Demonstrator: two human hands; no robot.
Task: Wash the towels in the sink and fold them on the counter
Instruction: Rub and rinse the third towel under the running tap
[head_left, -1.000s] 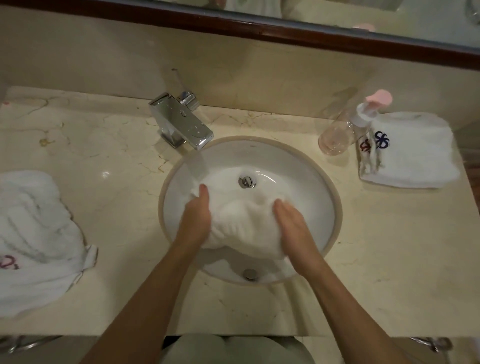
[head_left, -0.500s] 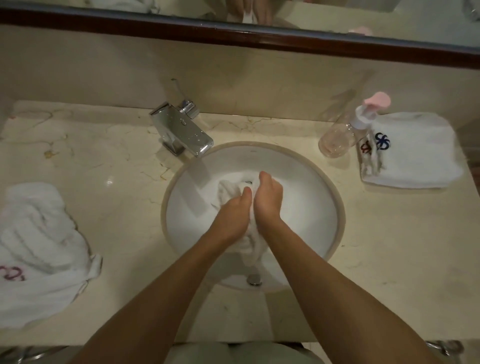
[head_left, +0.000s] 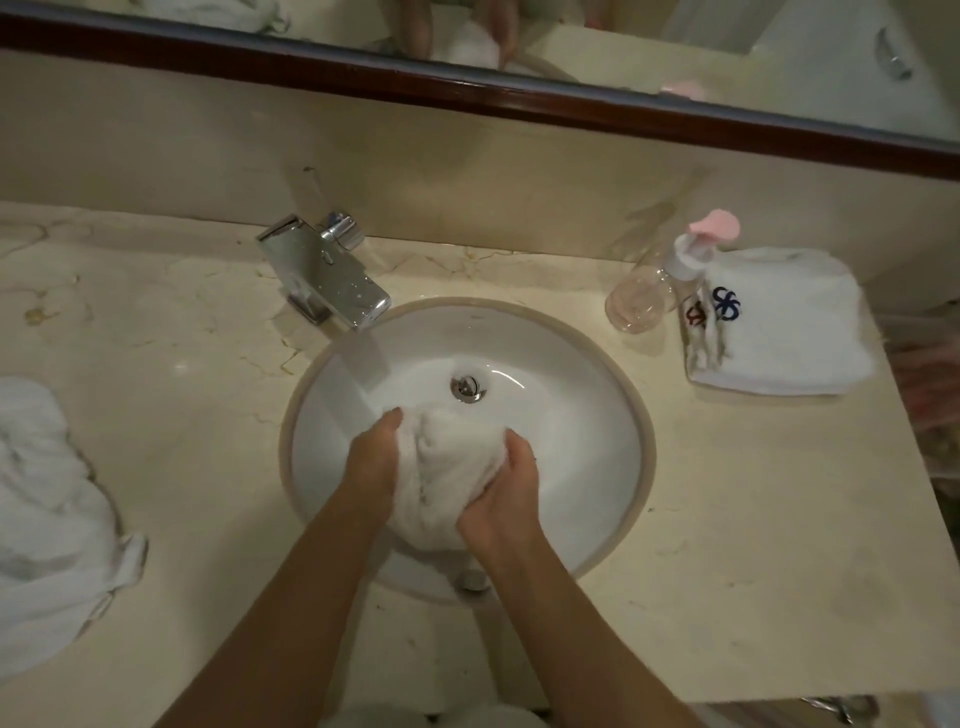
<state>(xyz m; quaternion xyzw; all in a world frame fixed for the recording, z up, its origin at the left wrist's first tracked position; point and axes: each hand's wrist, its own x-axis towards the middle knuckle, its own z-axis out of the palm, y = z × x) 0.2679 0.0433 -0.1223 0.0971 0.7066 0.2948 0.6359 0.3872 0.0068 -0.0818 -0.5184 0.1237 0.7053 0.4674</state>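
A bunched white towel (head_left: 451, 478) lies in the round white sink (head_left: 587, 415), just in front of the drain. My left hand (head_left: 371, 465) grips its left side and my right hand (head_left: 506, 491) grips its right side, fingers curled into the cloth. On the counter to the right rests a folded white towel (head_left: 789, 332) with a blue emblem. A crumpled white towel (head_left: 47, 525) is heaped at the counter's left edge.
A chrome faucet (head_left: 327, 278) stands behind the sink on the left. A clear pump bottle (head_left: 647, 296) with a pink top stands beside the folded towel. The beige marble counter (head_left: 727, 545) ends near me, and a dark-framed mirror runs along the wall.
My hands were pressed together over the bunched towel near the drain; they have drawn apart and back toward me, spreading the towel between them.
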